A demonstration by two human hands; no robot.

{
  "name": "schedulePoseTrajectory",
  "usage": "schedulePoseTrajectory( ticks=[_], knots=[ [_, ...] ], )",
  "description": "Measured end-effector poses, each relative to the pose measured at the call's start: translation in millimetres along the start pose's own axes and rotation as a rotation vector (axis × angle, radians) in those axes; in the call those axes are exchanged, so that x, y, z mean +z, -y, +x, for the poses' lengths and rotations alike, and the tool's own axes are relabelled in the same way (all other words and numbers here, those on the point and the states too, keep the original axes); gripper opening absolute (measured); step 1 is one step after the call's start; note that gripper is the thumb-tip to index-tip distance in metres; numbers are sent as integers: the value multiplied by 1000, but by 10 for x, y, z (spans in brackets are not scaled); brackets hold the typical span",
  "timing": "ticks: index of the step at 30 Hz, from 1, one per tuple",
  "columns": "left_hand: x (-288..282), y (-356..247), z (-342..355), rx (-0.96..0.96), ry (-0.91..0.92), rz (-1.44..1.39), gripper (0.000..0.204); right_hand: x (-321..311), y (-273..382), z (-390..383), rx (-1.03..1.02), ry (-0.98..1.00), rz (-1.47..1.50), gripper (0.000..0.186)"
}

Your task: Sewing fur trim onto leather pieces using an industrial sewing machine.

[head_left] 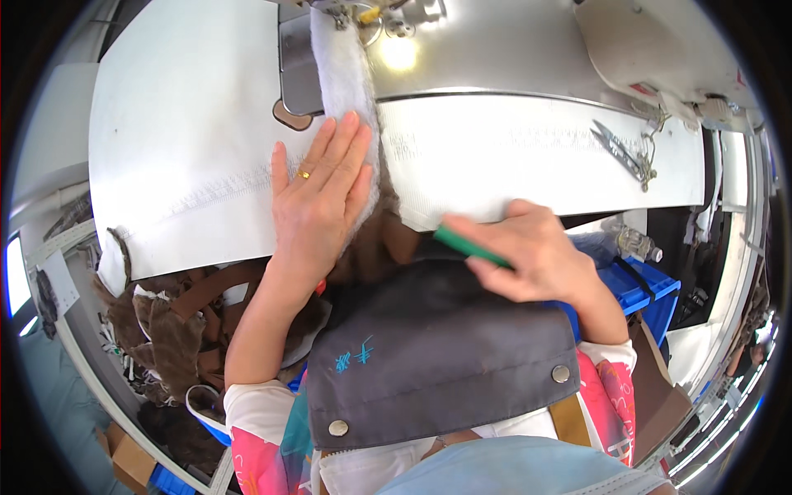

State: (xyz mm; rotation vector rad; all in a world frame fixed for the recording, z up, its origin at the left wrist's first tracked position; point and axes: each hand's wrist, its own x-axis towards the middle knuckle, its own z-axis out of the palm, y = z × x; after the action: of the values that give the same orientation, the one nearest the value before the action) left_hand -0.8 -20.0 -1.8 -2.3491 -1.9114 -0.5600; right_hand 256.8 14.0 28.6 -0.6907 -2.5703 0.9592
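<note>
A long strip of white fur (342, 70) runs from the sewing machine's foot at the top down toward me. My left hand (322, 181) lies flat on the strip, fingers stretched out, with a gold ring on one of them. Brown fur (384, 235) shows below it at the table's near edge. In my closed right hand (532, 252) is a tool with a green handle (474, 247); its working end cannot be made out. This hand is just off the table's near edge, right of the fur.
The metal sewing machine bed (487, 58) spans the top of the white table (181, 107). Metal snips (623, 153) lie at the right. Brown fur pieces (173, 322) are heaped below left. A plastic bottle (635, 244) and a blue crate (652, 289) are at the right.
</note>
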Motion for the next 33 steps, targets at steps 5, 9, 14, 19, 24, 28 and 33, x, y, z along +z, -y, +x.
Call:
schedulePoseTrajectory(
  ticks=[5,9,14,19,24,28,33],
  knots=[
    [21,-10,38,15,-44,-30,36,-77,-169,444,169,-285,-170,45],
    [-7,-11,34,19,-43,-41,35,-115,-324,913,59,-301,-273,42],
    [-32,-27,32,-23,12,-88,38,-224,-372,1154,56,-231,-435,37],
    [-24,-12,30,3,-22,-47,35,-223,-460,1191,109,-221,-452,35],
    [-24,-8,45,30,-27,-50,35,-197,-601,1142,175,-251,-307,35],
    [-36,-15,35,40,-27,-32,36,-192,-598,1024,133,-246,-319,35],
    [-19,-3,1,45,-56,-132,37,-110,-498,837,73,-222,-236,35]
  ],
)
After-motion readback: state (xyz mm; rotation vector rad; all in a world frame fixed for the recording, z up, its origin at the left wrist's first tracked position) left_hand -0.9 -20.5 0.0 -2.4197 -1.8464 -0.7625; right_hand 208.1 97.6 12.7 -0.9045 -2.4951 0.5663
